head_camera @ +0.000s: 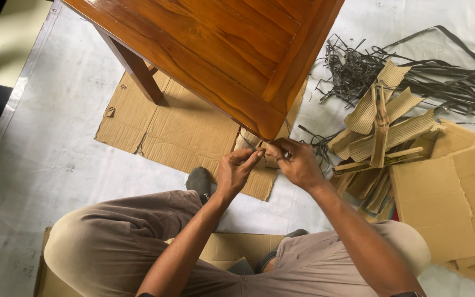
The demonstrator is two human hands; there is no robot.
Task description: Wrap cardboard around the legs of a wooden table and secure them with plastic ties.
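My left hand (236, 170) and my right hand (295, 161) meet just below the near corner of a polished wooden table (232, 49). Both pinch a small piece of corrugated cardboard (270, 160) held against the table leg under that corner. The fingertips of both hands almost touch. What the fingers do to the piece is hidden. I sit on the floor with my knees wide apart.
Flattened cardboard (166, 129) lies under the table on a white floor sheet (39, 154). At the right sit a heap of corrugated cardboard pieces (383, 129), larger cardboard sheets (446, 192) and a tangle of dark strapping bands (435, 71). Another table leg (136, 69) stands at the left.
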